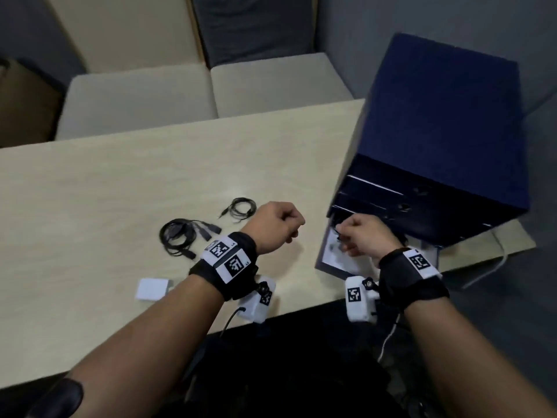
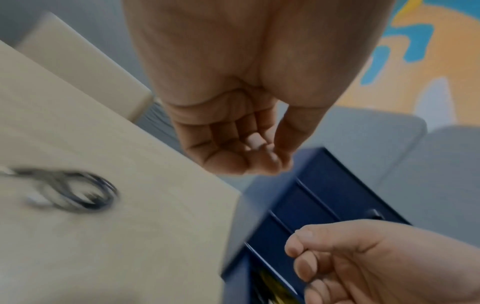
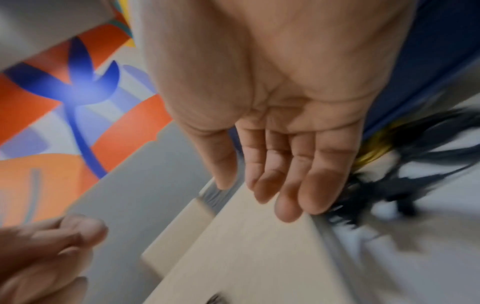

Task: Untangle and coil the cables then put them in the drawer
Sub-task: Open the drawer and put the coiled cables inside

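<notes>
Two coiled black cables lie on the table: a thin one (image 1: 239, 206) and a thicker one (image 1: 180, 236), the thin one a blur in the left wrist view (image 2: 78, 191). My left hand (image 1: 289, 224) hovers just right of them, fingers curled into the palm (image 2: 259, 152), holding nothing. My right hand (image 1: 343, 236) is over the pulled-out bottom drawer (image 1: 328, 260) of a dark blue cabinet (image 1: 437, 131). Its fingers (image 3: 311, 185) are relaxed and empty. Black and yellow cables (image 3: 415, 164) lie inside the drawer beside them.
A small white card (image 1: 152, 289) lies near the table's front edge (image 1: 301, 310). Beige seats (image 1: 135, 101) stand behind the table. The cabinet sits at the table's right end, with two shut drawers (image 1: 391, 191) above the pulled-out one.
</notes>
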